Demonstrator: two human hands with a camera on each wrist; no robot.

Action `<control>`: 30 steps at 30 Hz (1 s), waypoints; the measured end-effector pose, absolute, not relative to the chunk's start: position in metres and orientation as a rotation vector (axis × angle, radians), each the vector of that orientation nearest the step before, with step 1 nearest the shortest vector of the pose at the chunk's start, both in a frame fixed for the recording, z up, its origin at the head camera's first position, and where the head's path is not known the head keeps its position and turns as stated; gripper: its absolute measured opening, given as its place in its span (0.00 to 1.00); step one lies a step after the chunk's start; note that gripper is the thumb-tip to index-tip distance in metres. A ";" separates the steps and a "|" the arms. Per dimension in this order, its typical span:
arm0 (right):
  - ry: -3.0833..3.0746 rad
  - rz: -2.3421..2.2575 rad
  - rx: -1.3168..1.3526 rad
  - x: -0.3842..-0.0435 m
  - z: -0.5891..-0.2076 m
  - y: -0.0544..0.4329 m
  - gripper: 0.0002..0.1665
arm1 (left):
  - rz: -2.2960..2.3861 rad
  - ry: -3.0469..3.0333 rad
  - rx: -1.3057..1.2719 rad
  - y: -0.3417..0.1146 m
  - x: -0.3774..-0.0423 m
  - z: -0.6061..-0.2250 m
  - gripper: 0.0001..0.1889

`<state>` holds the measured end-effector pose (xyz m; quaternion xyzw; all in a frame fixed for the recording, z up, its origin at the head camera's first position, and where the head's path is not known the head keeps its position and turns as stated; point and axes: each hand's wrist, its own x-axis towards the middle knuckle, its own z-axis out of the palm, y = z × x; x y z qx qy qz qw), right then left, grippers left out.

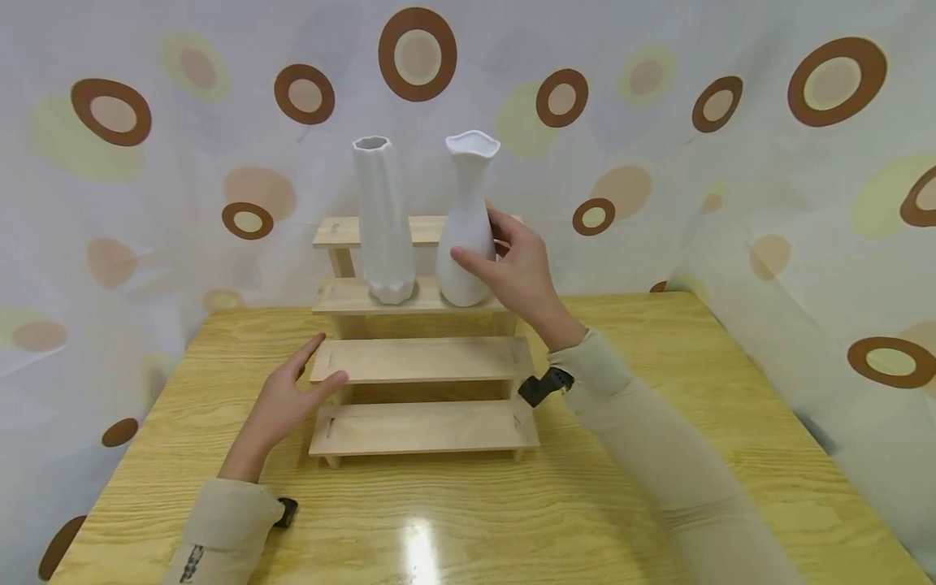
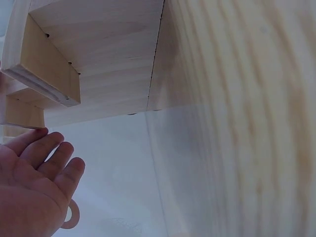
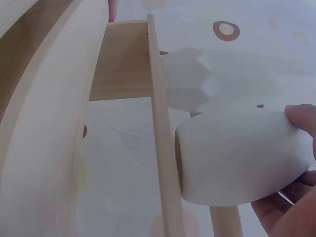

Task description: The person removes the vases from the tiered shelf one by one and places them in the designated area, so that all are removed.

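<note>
My right hand (image 1: 519,264) grips the body of a white vase (image 1: 468,211) with a wavy, flared rim, thumb in front and fingers behind. It is upright at the second board from the top of a stepped wooden rack (image 1: 420,361); its base (image 3: 178,163) lies close against the board, and I cannot tell whether it bears its full weight. A taller ribbed white vase (image 1: 383,219) stands to its left on that board, a small gap between them. At the rack's left end, my left hand (image 1: 288,398) has its fingers extended beside the lower boards, thumb over one edge.
The rack stands on a yellow wood-grain table (image 1: 621,487). Behind and at the sides hangs a pale cloth (image 1: 497,49) printed with brown rings. The top board (image 1: 338,231) passes behind both vases, and the lowest board (image 1: 424,429) is nearest me.
</note>
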<state>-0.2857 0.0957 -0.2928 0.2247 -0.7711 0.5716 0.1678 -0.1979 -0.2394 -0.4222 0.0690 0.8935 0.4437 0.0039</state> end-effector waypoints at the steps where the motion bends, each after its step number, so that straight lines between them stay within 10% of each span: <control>1: -2.187 1.624 0.642 -0.284 -0.292 0.100 0.39 | 1.388 2.799 0.215 -0.239 -0.198 -0.422 0.43; 30: -2.318 1.473 0.204 -0.237 -0.342 0.270 0.38 | 1.385 2.800 0.235 -0.238 -0.196 -0.419 0.43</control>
